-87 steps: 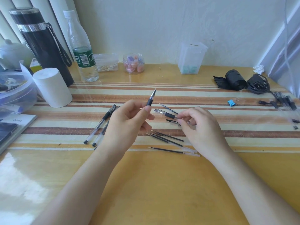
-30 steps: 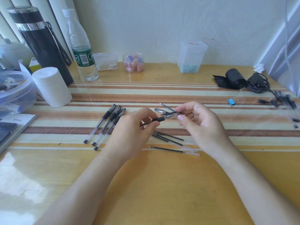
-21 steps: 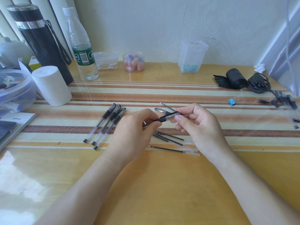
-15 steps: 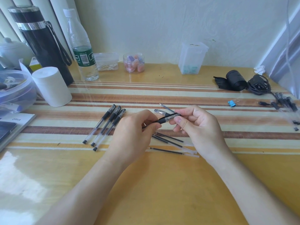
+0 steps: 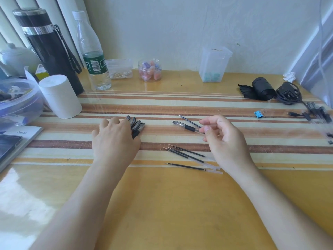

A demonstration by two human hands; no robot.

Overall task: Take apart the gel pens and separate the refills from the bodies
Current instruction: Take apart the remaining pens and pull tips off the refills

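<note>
Capped gel pens [image 5: 137,125] lie bunched left; loose refills [image 5: 187,156] and pen body [image 5: 185,126] right.

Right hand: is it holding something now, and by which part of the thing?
The right hand pinches a gel pen by its clear barrel, just past the black grip, between thumb and fingertips.

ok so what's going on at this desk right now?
A person is taking gel pens apart with bare hands. The left hand lies flat over a bunch of pens on the striped table. The right hand pinches the end of another gel pen, which looks whole. Several loose refills lie near the right wrist, and a single refill lies just behind the pinched pen.
</note>
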